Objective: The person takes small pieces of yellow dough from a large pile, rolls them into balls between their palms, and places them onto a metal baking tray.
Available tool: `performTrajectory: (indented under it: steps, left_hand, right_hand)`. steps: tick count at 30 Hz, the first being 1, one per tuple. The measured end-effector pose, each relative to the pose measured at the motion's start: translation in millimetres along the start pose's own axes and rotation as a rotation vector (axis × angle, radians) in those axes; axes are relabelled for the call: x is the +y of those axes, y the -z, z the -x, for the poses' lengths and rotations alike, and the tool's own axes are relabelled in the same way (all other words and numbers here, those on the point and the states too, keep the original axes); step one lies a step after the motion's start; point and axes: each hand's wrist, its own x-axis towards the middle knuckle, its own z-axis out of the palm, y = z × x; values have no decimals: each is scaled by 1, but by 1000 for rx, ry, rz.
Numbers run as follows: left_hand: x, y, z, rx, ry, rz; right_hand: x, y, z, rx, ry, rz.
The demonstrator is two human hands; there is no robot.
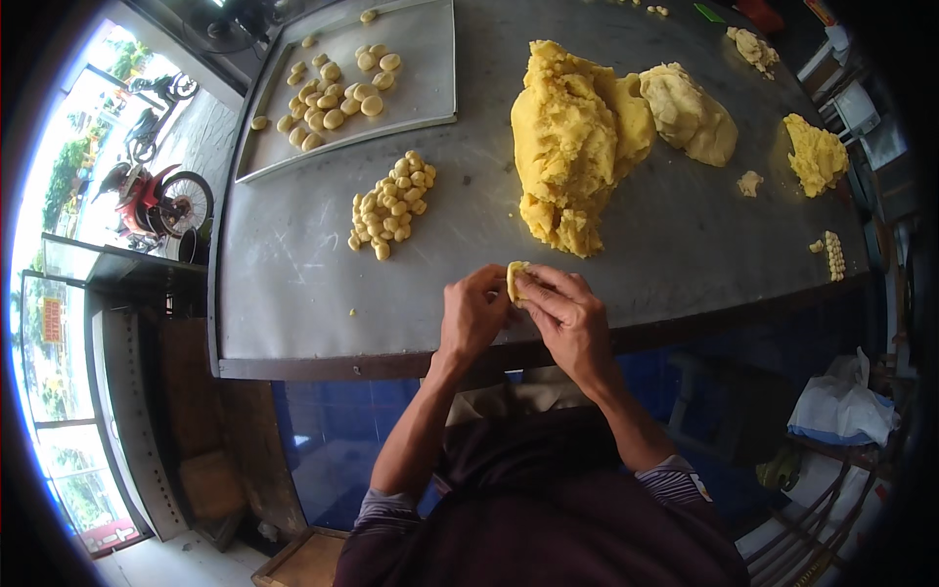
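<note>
At the near edge of the metal table, my two hands meet around a small flattened piece of yellow dough (516, 281). My right hand (567, 311) pinches it between thumb and fingers. Close against its left side, my left hand (473, 308) has its fingers curled, and their tips are partly hidden. A large rough mound of yellow dough (567, 147) lies just beyond my hands, with a smoother pale dough lump (690, 115) touching its right side. Left of the mound is a heap of small dough balls (393, 205).
A shallow metal tray (445, 59) at the far left holds several round dough pieces (333, 98). Toward the right lie another yellow dough lump (817, 155), a small scrap (750, 183) and rows of tiny balls (833, 256). The dark table edge (293, 368) runs before me.
</note>
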Motion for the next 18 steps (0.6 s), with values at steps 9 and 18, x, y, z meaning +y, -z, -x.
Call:
performTrajectory:
  steps: [9,18]
  left_hand:
    - [-40,-18,-1,142,-221,-413]
    - [-33,-2,-3,-62,-423,-178]
  right_hand:
    - [2,-15,4,-60,-2,13]
    - [17,2,-23,-279,-387,-296]
